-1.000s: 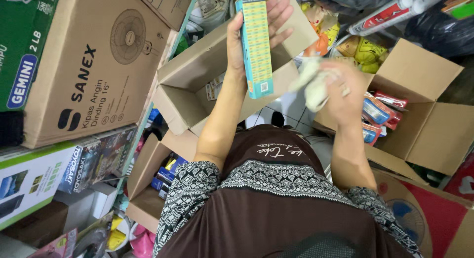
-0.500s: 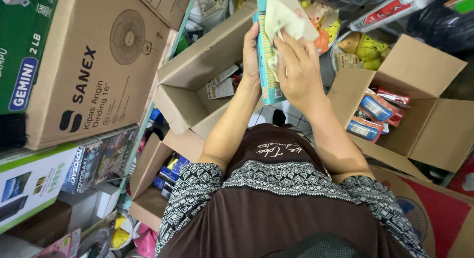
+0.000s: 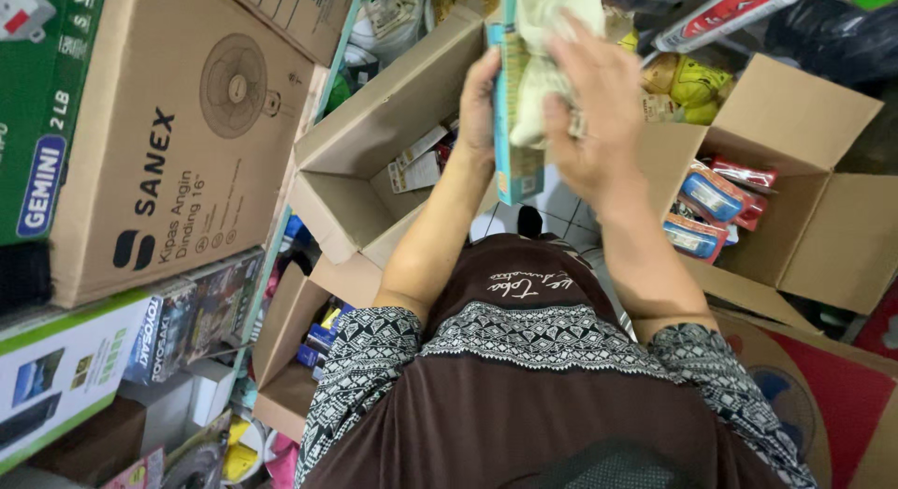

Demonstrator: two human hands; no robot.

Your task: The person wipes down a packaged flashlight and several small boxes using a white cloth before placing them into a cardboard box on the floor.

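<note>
The left hand (image 3: 479,101) gripped a flat teal packet (image 3: 506,124) by its edge, fingers wrapped behind it and thumb on the near side, holding it upright in front of the chest. The right hand (image 3: 599,115) lay against the packet's face with its fingers (image 3: 585,54) spread flat, pressing a pale cloth (image 3: 543,50) onto it. Both were raised above an open cardboard box (image 3: 374,162) that held a few small cartons. To the right stood another open box (image 3: 804,190) with red and blue packets (image 3: 716,204) inside. Beyond the hands lay yellow bagged goods (image 3: 687,82) and a red-and-white tube (image 3: 725,12). On the left a large carton printed with a fan (image 3: 178,134) leaned over stacked boxes (image 3: 84,367), crowding the narrow space. A lower box (image 3: 299,349) sat by the left elbow.
</note>
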